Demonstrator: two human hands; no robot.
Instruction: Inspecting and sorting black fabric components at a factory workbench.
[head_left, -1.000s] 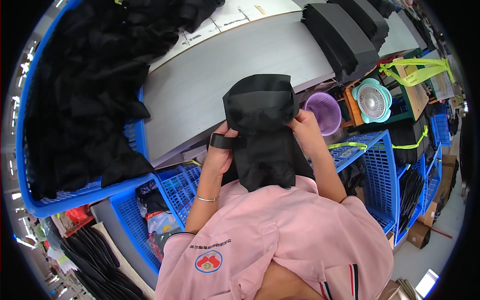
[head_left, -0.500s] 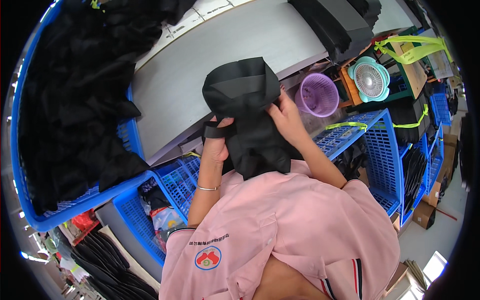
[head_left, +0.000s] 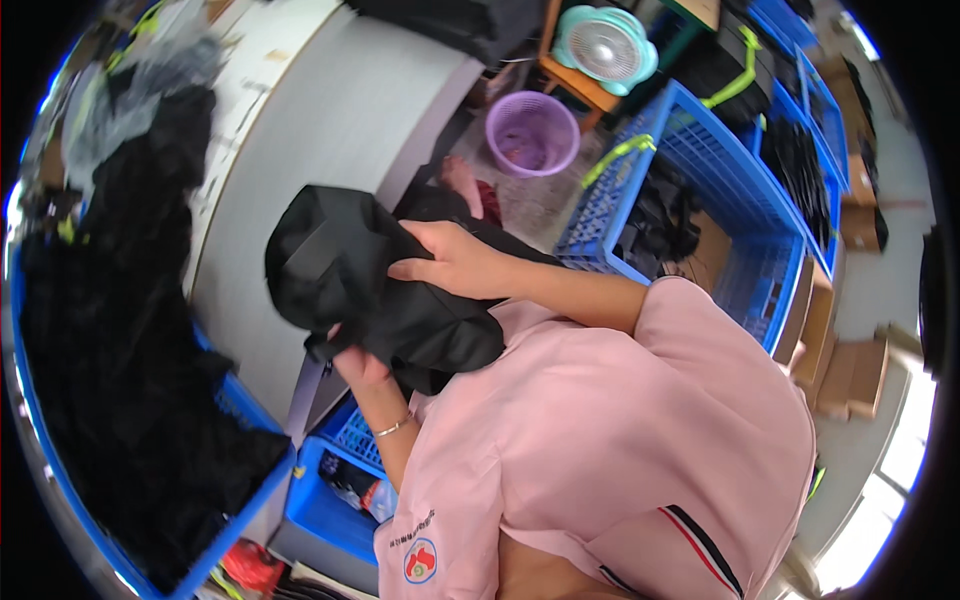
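Note:
A black cloth piece, sewn into a pouch-like shape [head_left: 325, 250], is spread between my two hands, over my lap. Its rounded, wide end points away from me to the left. My left hand [head_left: 360, 366] grips the lower near edge, with its fingertips partly hidden by the cloth. From the right, my right hand [head_left: 450, 262] pinches the upper side, thumb and fingers against the fabric. More loose black cloth hangs between my hands and my shirt.
A grey table [head_left: 300, 130] lies ahead. A large blue crate [head_left: 275, 470] heaped with black cloth [head_left: 120, 380] stands left. To the right are a purple basket [head_left: 568, 140], a teal fan [head_left: 605, 48] and another blue crate [head_left: 770, 215]. A foot [head_left: 462, 182] shows near the basket.
My view has turned to the right. The cloth piece has swung left, and my right hand has moved from its side edge onto its upper face.

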